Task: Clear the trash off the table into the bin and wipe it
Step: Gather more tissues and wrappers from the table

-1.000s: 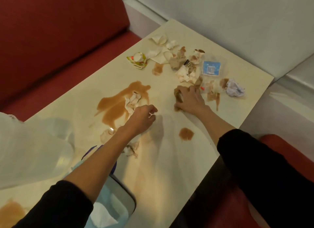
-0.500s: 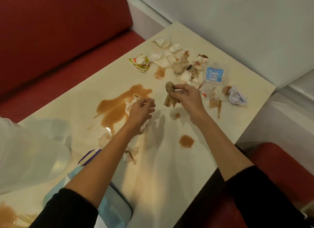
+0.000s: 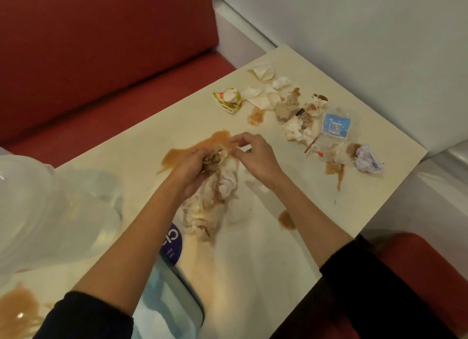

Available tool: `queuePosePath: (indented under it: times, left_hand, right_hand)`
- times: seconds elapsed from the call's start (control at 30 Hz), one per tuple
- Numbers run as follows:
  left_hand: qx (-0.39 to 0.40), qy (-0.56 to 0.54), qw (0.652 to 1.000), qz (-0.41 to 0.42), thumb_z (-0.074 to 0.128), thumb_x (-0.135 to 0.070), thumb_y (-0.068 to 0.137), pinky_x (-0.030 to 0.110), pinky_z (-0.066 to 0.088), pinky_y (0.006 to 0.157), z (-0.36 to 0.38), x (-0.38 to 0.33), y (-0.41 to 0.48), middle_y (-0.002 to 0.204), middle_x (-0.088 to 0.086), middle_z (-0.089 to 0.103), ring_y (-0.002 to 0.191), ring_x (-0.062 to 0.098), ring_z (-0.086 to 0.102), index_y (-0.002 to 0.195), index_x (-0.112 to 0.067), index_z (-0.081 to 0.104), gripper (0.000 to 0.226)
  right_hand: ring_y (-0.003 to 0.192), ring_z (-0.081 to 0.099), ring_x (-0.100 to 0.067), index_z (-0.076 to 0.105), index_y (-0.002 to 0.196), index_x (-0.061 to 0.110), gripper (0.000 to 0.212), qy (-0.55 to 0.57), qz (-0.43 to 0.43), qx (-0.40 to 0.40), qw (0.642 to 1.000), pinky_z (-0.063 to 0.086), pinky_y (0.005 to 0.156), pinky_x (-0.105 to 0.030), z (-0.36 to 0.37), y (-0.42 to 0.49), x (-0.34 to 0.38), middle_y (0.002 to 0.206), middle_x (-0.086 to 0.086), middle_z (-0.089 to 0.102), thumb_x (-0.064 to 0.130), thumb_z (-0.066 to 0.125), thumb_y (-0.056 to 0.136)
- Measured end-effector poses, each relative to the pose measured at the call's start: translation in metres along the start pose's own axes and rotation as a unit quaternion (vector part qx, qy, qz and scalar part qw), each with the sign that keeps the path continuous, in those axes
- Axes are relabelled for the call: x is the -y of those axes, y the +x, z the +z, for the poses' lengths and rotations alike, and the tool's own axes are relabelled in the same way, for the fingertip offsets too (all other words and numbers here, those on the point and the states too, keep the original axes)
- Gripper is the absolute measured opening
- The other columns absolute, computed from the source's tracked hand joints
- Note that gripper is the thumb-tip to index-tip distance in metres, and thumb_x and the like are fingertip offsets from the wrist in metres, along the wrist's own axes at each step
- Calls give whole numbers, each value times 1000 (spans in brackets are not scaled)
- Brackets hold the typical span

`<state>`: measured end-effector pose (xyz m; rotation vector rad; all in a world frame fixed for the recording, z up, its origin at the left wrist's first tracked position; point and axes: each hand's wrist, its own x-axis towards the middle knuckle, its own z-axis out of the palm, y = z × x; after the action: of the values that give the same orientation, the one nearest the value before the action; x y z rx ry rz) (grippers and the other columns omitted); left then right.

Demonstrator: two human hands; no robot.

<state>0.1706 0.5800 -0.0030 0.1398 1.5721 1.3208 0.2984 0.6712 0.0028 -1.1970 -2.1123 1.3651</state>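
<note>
brown-stained tissue wad (image 3: 217,187) is gripped in the curled left hand (image 3: 190,166) over the table (image 3: 253,262); the right hand (image 3: 255,155) is curled at its top, a pinch not discernible. a clear plastic bag (image 3: 50,207) is seen left of the left hand, more trash (image 3: 293,116) beyond the right.

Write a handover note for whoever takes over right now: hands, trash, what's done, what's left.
Left hand: grips the soggy tissue wad, which hangs over the table.
Right hand: at the wad's top, fingers curled; pinch unclear.
Bin: at the near edge, under the left forearm.
Done: wad gathered, not binned.
Left: far trash pile, plastic bag, paper ball, wrapper; then wipe the brown spills.
</note>
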Motion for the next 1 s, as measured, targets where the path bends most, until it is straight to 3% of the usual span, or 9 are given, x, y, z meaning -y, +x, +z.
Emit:
queuePosePath:
  times: [0.1,0.2,0.27,0.37,0.47,0.57,0.7,0.83,1.0]
  left_hand:
    - [-74,15,997,11,50,-9,99,36,55,71,-28,-2,3,87,11,63,73,21,61,104,-5,61,13]
    - [-96,31,995,9,51,-9,99,33,54,64,-44,2,0,83,11,63,70,21,61,85,-9,61,17]
    - [-98,46,994,4,52,-9,98,31,50,63,-52,7,-2,86,14,65,71,23,61,82,-10,60,18]
    - [-82,66,994,2,49,-6,99,28,48,57,-60,15,-5,83,12,65,68,23,62,83,-11,57,19]
    - [-68,82,994,3,47,-4,99,21,45,44,-64,19,-5,86,14,63,74,28,60,83,-11,58,20]
    - [-59,101,993,3,48,-4,98,26,44,48,-65,22,-5,91,20,63,79,29,57,92,-7,59,13]
    - [-49,124,991,21,50,-8,98,26,38,48,-63,18,-8,77,13,59,57,18,52,97,-3,57,9]
    - [-33,155,986,48,52,-8,97,24,35,40,-62,13,-13,70,11,59,44,15,47,92,-4,56,8]
    - [-8,225,971,87,40,1,96,29,38,44,-56,17,-13,69,5,57,56,16,50,108,-12,54,22]
  right_hand:
    - [119,47,-24,51,133,28,57,-139,-36,122,982,41,100,-31,18,10,4,133,-10,37,27,73,81]
    - [140,15,-39,29,145,40,84,-336,-29,239,910,31,109,-55,33,17,2,156,-12,7,29,75,76]
    - [140,14,-38,26,147,39,83,-397,-27,259,880,32,107,-54,39,18,-1,158,-10,2,22,72,79]
    - [132,28,-37,39,141,27,63,-413,-48,221,882,40,98,-47,46,19,-10,151,-12,18,15,66,85]
    - [120,42,-32,50,125,17,37,-389,-72,185,900,46,85,-42,50,19,-18,134,-12,38,16,61,90]
    - [107,50,-29,56,110,11,18,-373,-88,152,911,47,76,-39,51,17,-21,120,-9,46,18,58,93]
    - [98,54,-27,61,95,12,15,-294,-74,93,948,47,78,-36,39,14,-15,114,-9,51,23,65,86]
    - [82,60,-26,56,80,11,14,-93,-21,40,995,44,68,-33,14,5,0,92,-10,62,18,68,79]
    - [73,70,-28,54,78,20,14,69,22,-23,997,55,64,-44,-9,-4,3,79,-8,66,19,64,69]
